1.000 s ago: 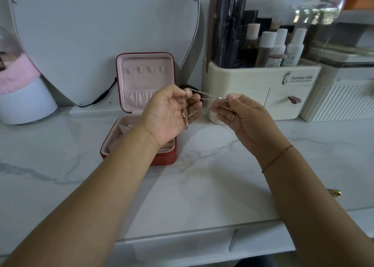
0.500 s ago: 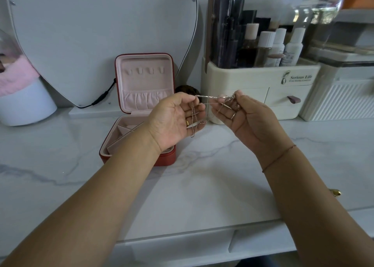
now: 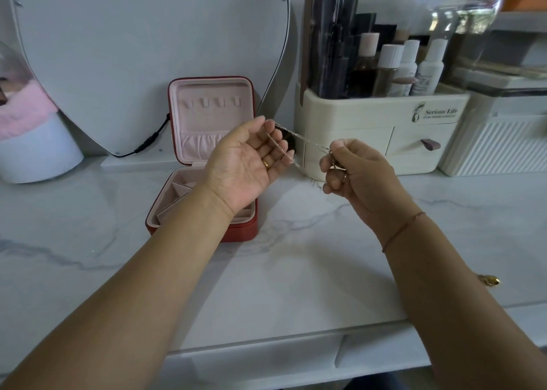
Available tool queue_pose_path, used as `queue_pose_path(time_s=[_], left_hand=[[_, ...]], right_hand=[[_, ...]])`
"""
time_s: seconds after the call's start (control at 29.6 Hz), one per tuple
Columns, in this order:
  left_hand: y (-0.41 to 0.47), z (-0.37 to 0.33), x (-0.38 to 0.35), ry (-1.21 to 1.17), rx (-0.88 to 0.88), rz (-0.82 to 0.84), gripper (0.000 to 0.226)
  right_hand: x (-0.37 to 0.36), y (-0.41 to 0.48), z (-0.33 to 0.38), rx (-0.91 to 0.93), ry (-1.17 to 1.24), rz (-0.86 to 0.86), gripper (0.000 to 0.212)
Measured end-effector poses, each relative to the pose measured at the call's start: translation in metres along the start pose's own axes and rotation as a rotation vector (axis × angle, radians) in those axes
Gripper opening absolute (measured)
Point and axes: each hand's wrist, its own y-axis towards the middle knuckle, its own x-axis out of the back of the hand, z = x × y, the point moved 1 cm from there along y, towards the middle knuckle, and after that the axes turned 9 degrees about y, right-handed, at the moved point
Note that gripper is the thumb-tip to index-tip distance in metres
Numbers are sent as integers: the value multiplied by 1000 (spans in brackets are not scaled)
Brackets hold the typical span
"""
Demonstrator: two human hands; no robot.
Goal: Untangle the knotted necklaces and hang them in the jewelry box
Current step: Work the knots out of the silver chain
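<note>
Tabletop [image 3: 296, 271]: white marble with grey veins; a small gold piece [image 3: 490, 280] lay near its front right edge.
Right hand [image 3: 358, 179]: raised above the tabletop, fingers curled, pinching one end of the chains.
Left hand [image 3: 245, 161]: palm up, fingers loose and released, the chains only lying across them.
Necklaces [image 3: 299, 137]: thin chains in the air, stretched between both hands, one strand hanging over the left fingers.
Jewelry box [image 3: 242, 231]: red, open, just behind the left hand; the pink lid stood upright with its small hooks bare.
Organiser [image 3: 370, 114]: cream, with drawers and bottles, behind the right hand.
Mirror [image 3: 148, 49]: stood at the wall behind the box.
</note>
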Motion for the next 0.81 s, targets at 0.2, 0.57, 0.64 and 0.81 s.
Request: queue_pose_path(time_s=[0.2,0.57,0.64,0.81], left_hand=[[0,2,-4,26,-22,-33,20],[0,12,2,756,-82,-244,16],[0,14,2,944,-189,-352,20],[-1,8,1,881,-160,-385,21]], right_hand=[[2,4,-4,19,-142,-116,10],[10,8,1,167,26,-291,22],[10,8,2,209,24,-294,21],[11,7,5,291,38,-318,12]])
